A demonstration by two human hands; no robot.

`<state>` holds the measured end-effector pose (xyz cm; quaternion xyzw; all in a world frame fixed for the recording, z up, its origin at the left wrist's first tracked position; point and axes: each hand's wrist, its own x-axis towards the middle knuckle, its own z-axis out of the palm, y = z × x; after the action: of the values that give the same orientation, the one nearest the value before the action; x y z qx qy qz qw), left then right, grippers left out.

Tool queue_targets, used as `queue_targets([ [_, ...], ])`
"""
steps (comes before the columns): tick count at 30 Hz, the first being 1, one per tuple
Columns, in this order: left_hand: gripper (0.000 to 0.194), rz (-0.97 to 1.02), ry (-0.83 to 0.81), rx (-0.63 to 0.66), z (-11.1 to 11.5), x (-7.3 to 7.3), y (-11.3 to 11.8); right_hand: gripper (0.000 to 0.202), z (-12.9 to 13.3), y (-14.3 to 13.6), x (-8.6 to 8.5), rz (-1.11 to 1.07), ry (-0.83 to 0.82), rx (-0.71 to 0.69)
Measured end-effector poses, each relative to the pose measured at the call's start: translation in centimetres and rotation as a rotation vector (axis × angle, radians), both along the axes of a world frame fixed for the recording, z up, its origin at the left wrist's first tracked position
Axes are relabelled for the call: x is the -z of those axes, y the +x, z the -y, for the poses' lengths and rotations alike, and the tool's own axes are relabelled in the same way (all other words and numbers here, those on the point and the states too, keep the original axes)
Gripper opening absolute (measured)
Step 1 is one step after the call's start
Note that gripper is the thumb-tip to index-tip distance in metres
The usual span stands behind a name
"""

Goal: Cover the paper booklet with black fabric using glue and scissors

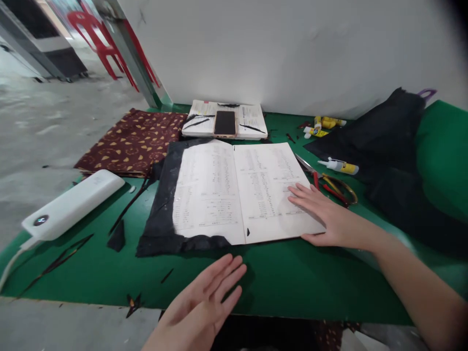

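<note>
An open book [266, 195] with printed columns lies flat on the green table. Black cloth [157, 214] wraps around its left cover, folded over the left and lower left edges. My right hand [318, 214] rests on the right page near its outer edge, fingers stretched out, palm down. Below the book's lower edge, my left hand [212, 292] hovers with fingers extended and nothing in it. Scissors [329, 185] with red and yellow handles lie just right of the book. Beyond them sits a glue bottle [340, 166] with a white nozzle.
A phone [225, 123] lies on another book [197, 124] at the back. Patterned brown cloth [135, 141] and a white power bank [75, 202] with a cable are at left. More black cloth [387, 136] and yellow glue containers [321, 126] are at right. Cloth scraps [117, 236] lie about.
</note>
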<state>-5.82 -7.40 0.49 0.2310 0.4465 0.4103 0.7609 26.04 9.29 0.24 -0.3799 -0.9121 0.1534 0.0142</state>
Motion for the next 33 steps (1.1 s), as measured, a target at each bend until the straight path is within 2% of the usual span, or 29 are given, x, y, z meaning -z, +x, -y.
queue_targets([
  [2,0.035,0.089,-0.027,0.074,-0.4,-0.6,-0.3,0.081,-0.3,0.2,-0.3,-0.030,-0.010,0.004],
  [4,0.019,0.033,0.021,0.235,-1.5,-1.9,-0.9,0.079,-0.5,0.3,-0.8,-0.080,-0.029,0.041],
  [5,0.016,-0.046,0.103,0.327,-2.2,-2.6,-1.4,0.076,-0.7,0.4,-1.2,-0.118,-0.022,0.088],
  [6,0.015,-0.144,0.217,0.414,-2.8,-3.5,-2.0,0.069,-0.8,0.5,-1.6,-0.162,0.016,0.165],
  [9,0.012,-0.668,0.605,0.461,-4.6,-5.7,-4.0,0.037,-1.0,0.7,-2.8,-0.286,0.317,0.486],
  [11,0.012,-0.950,0.826,0.525,-5.7,-6.5,-5.0,0.026,-1.3,0.9,-3.0,-0.314,0.508,0.630],
  [12,0.012,-1.077,0.931,0.537,-6.4,-6.6,-5.4,0.023,-1.4,1.1,-2.9,-0.331,0.544,0.667],
  [15,0.016,-1.382,1.150,0.506,-9.1,-6.4,-6.2,0.026,-2.3,2.1,-1.6,-0.428,0.438,0.790],
  [17,0.024,-1.545,1.196,0.447,-11.1,-6.0,-6.5,0.034,-3.0,3.0,-0.6,-0.413,0.379,0.888],
  [19,0.028,-1.623,1.192,0.455,-12.9,-5.6,-6.6,0.040,-3.6,3.6,0.3,-0.370,0.426,0.922],
  [23,0.031,-1.517,1.157,0.629,-15.1,-4.8,-5.9,0.039,-4.3,4.2,1.1,-0.231,0.568,0.889],
  [26,0.032,-1.437,1.147,0.719,-16.0,-3.8,-4.9,0.038,-4.7,4.2,1.8,-0.114,0.539,0.773],
  [29,0.033,-1.389,1.201,0.740,-16.6,-2.4,-4.4,0.040,-4.9,4.3,2.5,-0.050,0.488,0.715],
  [33,0.031,-1.368,1.293,0.700,-17.0,-0.7,-4.3,0.044,-4.6,4.4,2.5,0.010,0.487,0.761],
])
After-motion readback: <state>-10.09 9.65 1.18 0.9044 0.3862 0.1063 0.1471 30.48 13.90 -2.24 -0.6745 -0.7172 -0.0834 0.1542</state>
